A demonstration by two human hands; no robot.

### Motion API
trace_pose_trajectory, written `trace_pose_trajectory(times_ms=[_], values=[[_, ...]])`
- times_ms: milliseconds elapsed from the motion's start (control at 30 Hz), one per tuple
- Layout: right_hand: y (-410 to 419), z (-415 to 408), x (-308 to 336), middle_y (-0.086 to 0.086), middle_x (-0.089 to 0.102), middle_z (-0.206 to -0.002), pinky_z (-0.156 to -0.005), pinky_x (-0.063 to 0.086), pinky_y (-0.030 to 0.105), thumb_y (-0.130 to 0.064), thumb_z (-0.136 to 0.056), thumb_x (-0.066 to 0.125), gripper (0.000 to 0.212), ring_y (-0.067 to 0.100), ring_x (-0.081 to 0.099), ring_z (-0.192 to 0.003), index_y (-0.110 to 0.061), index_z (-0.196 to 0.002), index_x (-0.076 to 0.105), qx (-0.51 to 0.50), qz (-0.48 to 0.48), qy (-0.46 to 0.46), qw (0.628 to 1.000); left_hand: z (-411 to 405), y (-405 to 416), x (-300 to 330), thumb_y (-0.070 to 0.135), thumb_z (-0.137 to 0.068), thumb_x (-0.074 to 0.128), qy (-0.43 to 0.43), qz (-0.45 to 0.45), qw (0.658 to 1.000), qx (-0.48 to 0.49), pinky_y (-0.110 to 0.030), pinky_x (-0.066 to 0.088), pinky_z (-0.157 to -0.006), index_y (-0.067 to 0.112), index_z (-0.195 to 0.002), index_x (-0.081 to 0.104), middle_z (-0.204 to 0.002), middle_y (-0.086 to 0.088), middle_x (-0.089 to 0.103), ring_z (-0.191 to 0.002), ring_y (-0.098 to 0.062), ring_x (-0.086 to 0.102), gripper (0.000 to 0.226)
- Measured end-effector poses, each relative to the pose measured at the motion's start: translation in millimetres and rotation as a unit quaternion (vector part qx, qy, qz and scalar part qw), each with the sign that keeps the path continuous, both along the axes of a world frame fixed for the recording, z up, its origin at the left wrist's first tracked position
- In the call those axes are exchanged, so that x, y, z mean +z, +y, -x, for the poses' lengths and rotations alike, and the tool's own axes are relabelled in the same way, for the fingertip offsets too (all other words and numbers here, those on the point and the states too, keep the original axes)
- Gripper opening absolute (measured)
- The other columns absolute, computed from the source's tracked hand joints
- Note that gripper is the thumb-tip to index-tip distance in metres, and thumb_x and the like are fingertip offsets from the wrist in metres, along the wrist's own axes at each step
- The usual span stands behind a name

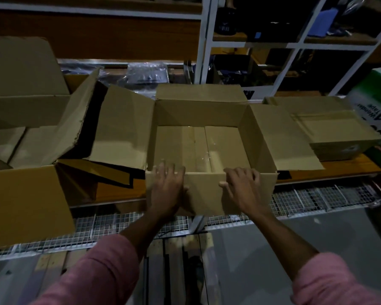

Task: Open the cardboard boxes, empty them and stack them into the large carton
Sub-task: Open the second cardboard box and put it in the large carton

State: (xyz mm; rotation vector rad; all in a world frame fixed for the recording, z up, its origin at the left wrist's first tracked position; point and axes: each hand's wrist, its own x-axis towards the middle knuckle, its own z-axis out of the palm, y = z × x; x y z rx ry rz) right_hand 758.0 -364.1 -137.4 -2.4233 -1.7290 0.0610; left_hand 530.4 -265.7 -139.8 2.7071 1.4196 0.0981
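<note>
- Head view: an open cardboard box [209, 146] sat directly ahead of both hands, with all of its flaps folded outward.
- The left hand [166, 189] lay on the near flap [205, 192] of that box, fingers reaching over the fold at the near rim and the thumb against the flap's outer face.
- The right hand [243, 187] gripped the same flap just beside the left hand, fingers curled over the fold and the thumb pointing toward the left hand.
- The two hands were apart, with a short stretch of bare flap between them.
- Whether the box held anything could not be told; only its taped bottom panels showed.
- The large carton [26, 194] stood open to the left of the left hand, with cardboard inside it.
- A closed cardboard box [330, 130] lay beyond and to the right of the right hand.
- A green-and-white carton [374, 100] further right carried inverted print; the word "Tape" was legible, the remainder was not.
- Both sleeves [97, 276] were pink.
</note>
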Motion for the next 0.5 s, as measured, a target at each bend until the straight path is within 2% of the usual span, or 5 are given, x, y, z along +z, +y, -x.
trace_pose_trajectory(times_ms=[100, 233, 300, 400, 500], values=[[-24.4, 8.8, 0.5, 0.001, 0.049, -0.147, -0.104, 0.038, 0.058, -0.059, -0.094, 0.053, 0.055, 0.033, 0.042, -0.132, -0.027, -0.139, 0.048, -0.081, -0.012, -0.046, 0.996, 17.5, -19.1, -10.2, 0.066, -0.085, 0.061, -0.002, -0.009, 0.997, 0.072, -0.067, 0.008, -0.117, 0.029, -0.162, 0.006, -0.170, -0.015, 0.002, -0.152, -0.050, -0.005, 0.101], [-45.9, 4.0, -1.8, -0.003, 0.019, -0.166, -0.098, 0.041, 0.063, -0.065, -0.091, 0.052, 0.073, 0.040, 0.033, -0.136, -0.031, -0.151, 0.029, -0.162, 0.028, -0.046, 0.985, 30.8, -25.6, -16.0, 0.066, -0.085, 0.063, -0.057, 0.063, 0.991, 0.102, -0.074, 0.012, -0.113, 0.041, -0.158, -0.014, -0.166, 0.000, -0.028, -0.149, -0.056, -0.008, 0.109], [-51.1, -6.8, -6.5, -0.006, 0.002, -0.169, -0.100, 0.038, 0.070, -0.070, -0.089, 0.052, 0.084, 0.046, 0.023, -0.142, -0.034, -0.156, 0.015, -0.183, 0.053, -0.003, 0.982, 36.6, -21.0, -17.1, 0.064, -0.084, 0.067, -0.083, 0.088, 0.989, 0.091, -0.077, 0.020, -0.112, 0.042, -0.159, -0.009, -0.166, 0.001, -0.028, -0.148, -0.057, 0.001, 0.109], [-55.1, -32.0, -14.0, -0.011, -0.020, -0.167, -0.106, 0.024, 0.079, -0.073, -0.084, 0.059, 0.103, 0.051, 0.000, -0.150, -0.042, -0.159, -0.005, -0.161, 0.065, 0.072, 0.982, 42.5, -12.3, -18.0, 0.062, -0.083, 0.070, -0.096, 0.097, 0.988, 0.073, -0.076, 0.027, -0.110, 0.036, -0.161, 0.004, -0.168, -0.002, -0.019, -0.147, -0.056, 0.009, 0.106], [-54.5, -59.0, -16.2, -0.014, -0.027, -0.165, -0.111, 0.020, 0.078, -0.071, -0.077, 0.071, 0.115, 0.047, -0.005, -0.153, -0.046, -0.158, -0.006, -0.118, 0.051, 0.110, 0.986, 42.2, 0.6, -20.7, 0.070, -0.079, 0.067, -0.097, 0.095, 0.989, 0.062, -0.074, 0.021, -0.114, 0.032, -0.162, 0.001, -0.168, -0.005, -0.021, -0.151, -0.052, 0.003, 0.113]])
